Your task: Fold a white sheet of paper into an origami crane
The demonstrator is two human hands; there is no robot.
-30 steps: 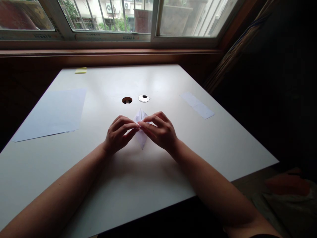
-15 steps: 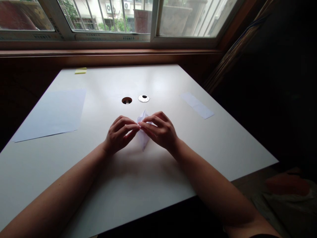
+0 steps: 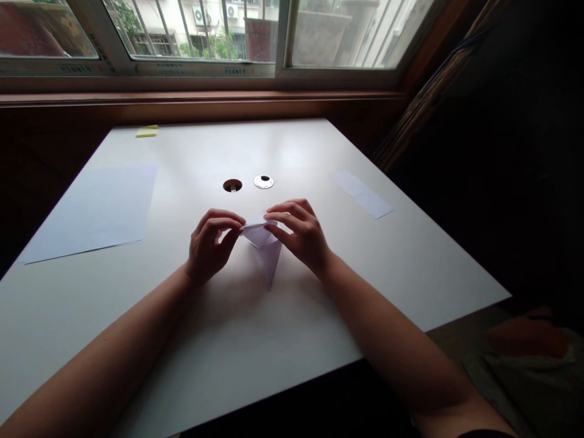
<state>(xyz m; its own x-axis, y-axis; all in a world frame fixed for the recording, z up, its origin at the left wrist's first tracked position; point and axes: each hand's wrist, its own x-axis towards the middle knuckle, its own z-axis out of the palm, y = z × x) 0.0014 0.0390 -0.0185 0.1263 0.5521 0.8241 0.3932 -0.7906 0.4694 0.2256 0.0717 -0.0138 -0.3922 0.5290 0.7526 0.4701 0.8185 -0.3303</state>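
Note:
A small white folded paper (image 3: 267, 252) is held up over the middle of the white table (image 3: 274, 340), one pointed end hanging toward me. My left hand (image 3: 213, 240) pinches its left corner between thumb and fingertips. On the other side, my right hand (image 3: 298, 228) grips the upper right part, thumb below and fingers above. Some folds at the top are hidden behind the right fingers.
White paper sheets (image 3: 98, 207) lie at the left. A paper strip (image 3: 362, 193) is on the right, a yellow sticky-note pad (image 3: 146, 131) at the far left edge. Past my hands are a round cable hole (image 3: 232, 185) and its cover (image 3: 263, 182). A window (image 3: 196, 36) stands behind.
My hands have moved apart from each other, the left going left. The folded paper has turned and spread, so its flat top edge and a longer hanging point now show.

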